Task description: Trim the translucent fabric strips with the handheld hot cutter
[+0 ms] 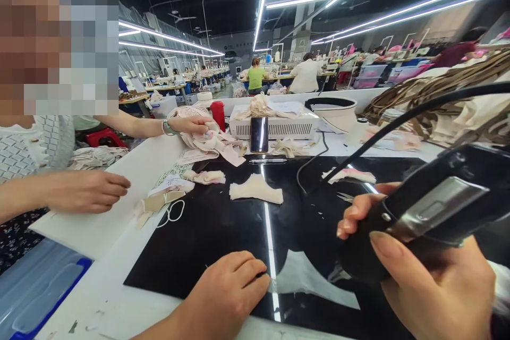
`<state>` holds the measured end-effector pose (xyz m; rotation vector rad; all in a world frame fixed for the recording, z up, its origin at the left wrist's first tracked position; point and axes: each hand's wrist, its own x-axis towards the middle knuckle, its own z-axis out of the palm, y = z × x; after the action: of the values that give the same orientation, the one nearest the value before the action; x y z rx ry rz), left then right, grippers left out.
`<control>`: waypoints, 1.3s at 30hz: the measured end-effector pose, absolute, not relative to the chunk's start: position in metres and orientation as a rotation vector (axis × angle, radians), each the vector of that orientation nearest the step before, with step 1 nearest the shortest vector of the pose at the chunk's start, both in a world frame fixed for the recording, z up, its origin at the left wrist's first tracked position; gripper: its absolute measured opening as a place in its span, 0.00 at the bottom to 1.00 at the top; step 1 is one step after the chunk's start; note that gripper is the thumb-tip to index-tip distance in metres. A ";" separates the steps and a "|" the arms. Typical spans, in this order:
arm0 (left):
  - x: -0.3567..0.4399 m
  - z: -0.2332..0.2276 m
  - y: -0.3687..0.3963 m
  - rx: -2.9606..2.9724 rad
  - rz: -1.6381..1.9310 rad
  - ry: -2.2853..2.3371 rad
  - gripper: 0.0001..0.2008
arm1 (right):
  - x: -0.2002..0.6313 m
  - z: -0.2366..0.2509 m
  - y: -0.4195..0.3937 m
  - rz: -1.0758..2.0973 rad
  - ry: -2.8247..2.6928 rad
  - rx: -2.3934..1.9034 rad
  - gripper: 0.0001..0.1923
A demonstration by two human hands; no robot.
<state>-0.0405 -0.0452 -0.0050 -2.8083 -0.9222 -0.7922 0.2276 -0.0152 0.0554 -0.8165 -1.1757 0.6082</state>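
My left hand [229, 295] rests at the near edge of the black work surface, its fingers curled and closed at the left end of a pale, translucent fabric piece [305, 276]. That piece lies flat with a wide curved edge. My right hand [434, 287] is wrapped around a black corded hand tool [438, 207] with a shiny metal plate on its side, raised to the right of the piece. The tool's working end is hard to make out. Beyond my hands, a cream fabric stack [257, 188] sits on the black board [223, 234].
Across the left corner, a co-worker's hand [87, 191] hovers over the white table, and the other touches a fabric pile [211, 141]. A phone [259, 135] leans against a white vented box [287, 128]. Small scissors [346, 197], a pen [268, 161] and a black cable [382, 141] are nearby.
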 end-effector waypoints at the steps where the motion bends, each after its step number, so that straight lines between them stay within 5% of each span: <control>1: -0.040 -0.004 -0.046 -2.815 -0.799 -0.924 0.17 | 0.227 0.056 -0.016 0.607 -1.181 -0.807 0.22; 14: -0.040 0.027 -0.010 -3.211 -0.669 -1.147 0.13 | 0.208 0.067 -0.017 0.669 -1.043 -0.764 0.22; 22: -0.023 0.035 0.019 -3.606 -0.507 -0.952 0.32 | 0.203 0.064 -0.016 0.734 -1.059 -0.719 0.23; 39: -0.031 0.020 0.029 -3.769 -0.447 -0.880 0.38 | 0.172 0.058 -0.008 0.841 -1.084 -0.574 0.20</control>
<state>-0.0305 0.0292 0.0203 -3.7690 -0.8803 -0.4468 0.1721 -0.0083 0.0585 -0.5738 -1.0837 0.8411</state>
